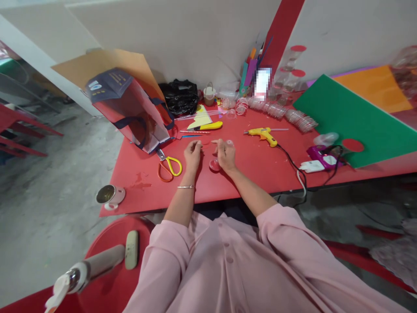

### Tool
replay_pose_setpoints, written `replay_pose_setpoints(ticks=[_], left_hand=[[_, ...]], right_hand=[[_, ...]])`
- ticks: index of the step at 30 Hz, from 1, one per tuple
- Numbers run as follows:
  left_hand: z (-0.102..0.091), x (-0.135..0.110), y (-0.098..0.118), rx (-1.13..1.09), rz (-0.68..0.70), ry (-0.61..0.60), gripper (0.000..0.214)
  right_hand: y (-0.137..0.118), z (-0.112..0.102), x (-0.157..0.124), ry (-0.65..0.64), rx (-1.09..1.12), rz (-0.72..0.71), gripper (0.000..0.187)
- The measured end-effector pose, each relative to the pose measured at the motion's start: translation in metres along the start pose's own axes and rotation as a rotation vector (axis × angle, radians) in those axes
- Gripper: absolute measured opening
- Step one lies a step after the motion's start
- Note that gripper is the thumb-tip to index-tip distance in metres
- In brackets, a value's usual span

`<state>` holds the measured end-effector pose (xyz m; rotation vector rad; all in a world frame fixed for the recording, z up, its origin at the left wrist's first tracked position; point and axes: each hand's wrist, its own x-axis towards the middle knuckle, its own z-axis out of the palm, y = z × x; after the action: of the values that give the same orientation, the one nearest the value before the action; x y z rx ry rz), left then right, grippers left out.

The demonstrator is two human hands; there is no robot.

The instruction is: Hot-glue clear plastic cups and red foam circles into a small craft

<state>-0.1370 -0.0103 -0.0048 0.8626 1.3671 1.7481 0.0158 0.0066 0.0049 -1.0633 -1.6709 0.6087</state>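
Note:
My left hand (193,153) rests over the red table, thumb and fingers pinched together. Whatever lies in that pinch is too small to make out. Opposite it, my right hand (226,155) is curled, its index finger reaching toward the left. Its palm is hidden, so I cannot tell what it holds. A thin red disc (206,142) lies between the fingertips, hard to separate from the tabletop. Just under my right hand sits a small round clear cup (214,164). Scissors (170,167) with red and yellow handles lie left of my left hand.
A yellow glue gun (263,134) lies right, its cord running to a purple power strip (322,157). A yellow utility knife (208,126), paper bag (130,115), stacked clear cups (276,109) and green board (355,117) surround the hands. A mug (110,196) stands near the left edge.

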Motion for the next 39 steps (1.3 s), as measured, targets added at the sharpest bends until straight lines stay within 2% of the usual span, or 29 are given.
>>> replay_pose_setpoints(ticks=[3, 8, 10, 12, 14, 15, 19, 23, 27, 31, 34, 39], left_hand=[[0.001, 0.003, -0.003, -0.016, -0.015, 0.010, 0.033], [0.001, 0.004, -0.006, -0.019, -0.034, 0.001, 0.031], [0.002, 0.002, -0.004, -0.018, -0.028, -0.004, 0.029], [0.004, 0.001, -0.001, -0.007, -0.018, -0.006, 0.028], [0.005, -0.001, 0.001, 0.012, -0.011, 0.005, 0.027], [0.005, -0.002, 0.002, 0.019, -0.010, 0.010, 0.027], [0.004, -0.001, 0.000, -0.005, 0.001, 0.012, 0.027], [0.002, 0.001, -0.002, -0.006, -0.013, 0.021, 0.025], [0.004, 0.001, -0.001, 0.002, -0.007, 0.023, 0.025], [0.005, 0.000, 0.002, 0.026, -0.032, 0.022, 0.022], [0.006, -0.001, 0.003, 0.029, -0.023, 0.012, 0.018], [0.006, 0.001, 0.001, 0.022, -0.037, 0.020, 0.021]], right_hand=[[0.002, -0.012, -0.003, -0.013, 0.034, -0.018, 0.072], [-0.001, -0.038, -0.012, -0.076, -0.047, -0.054, 0.059], [-0.003, -0.048, -0.020, -0.179, -0.130, -0.068, 0.055], [-0.005, -0.056, -0.030, -0.346, -0.270, -0.084, 0.061], [-0.008, -0.059, -0.039, -0.490, -0.362, -0.097, 0.053], [-0.010, -0.060, -0.043, -0.506, -0.376, -0.106, 0.047], [-0.022, -0.055, -0.049, -0.317, -0.364, -0.156, 0.047], [-0.024, -0.049, -0.050, -0.444, -0.398, -0.216, 0.045], [-0.018, -0.046, -0.051, -0.300, -0.325, -0.236, 0.049], [-0.017, -0.046, -0.051, -0.377, -0.289, -0.233, 0.043], [-0.019, -0.047, -0.052, -0.247, -0.269, -0.221, 0.045], [-0.016, -0.050, -0.056, -0.237, -0.291, -0.208, 0.041]])
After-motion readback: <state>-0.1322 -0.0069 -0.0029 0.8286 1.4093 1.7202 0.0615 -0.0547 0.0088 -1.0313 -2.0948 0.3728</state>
